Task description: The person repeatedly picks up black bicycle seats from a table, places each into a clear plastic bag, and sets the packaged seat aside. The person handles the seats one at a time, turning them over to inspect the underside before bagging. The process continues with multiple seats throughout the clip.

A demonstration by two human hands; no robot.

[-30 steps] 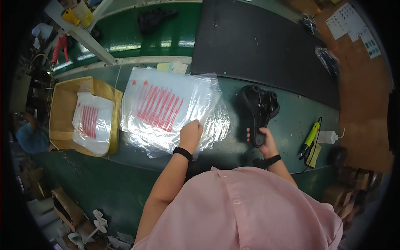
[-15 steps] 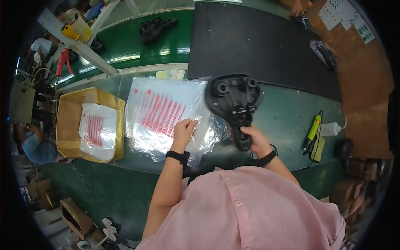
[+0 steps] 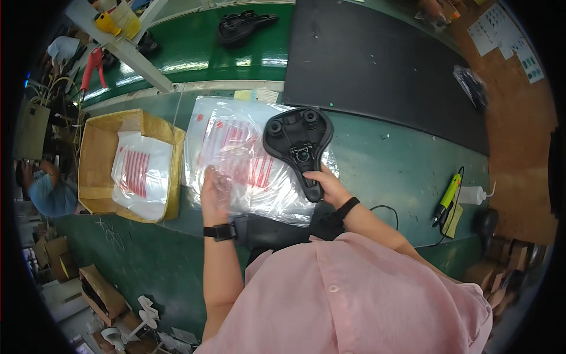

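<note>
A black bicycle saddle (image 3: 299, 138) is held by its narrow nose in my right hand (image 3: 332, 187), underside facing up. The saddle is over the right part of a pile of clear plastic bags (image 3: 283, 206) with red printing. My left hand (image 3: 216, 194) grips a clear plastic bag (image 3: 236, 156) near the pile's left side. Shiny film partly covers the fingers of that hand, so their exact grip is blurred. The bag in my left hand lies just left of the saddle.
Left of the pile stands a yellow-brown box (image 3: 177, 171) with more printed bags inside. Another saddle (image 3: 242, 26) rests on the green surface beyond. A black mat (image 3: 383, 59) covers the far right. A green electric screwdriver (image 3: 448, 200) and a white squeeze bottle (image 3: 471, 194) lie at right.
My right hand has brought the saddle left, over the bags. My left hand has moved left, drawing a clear bag with it. The view has shifted slightly.
</note>
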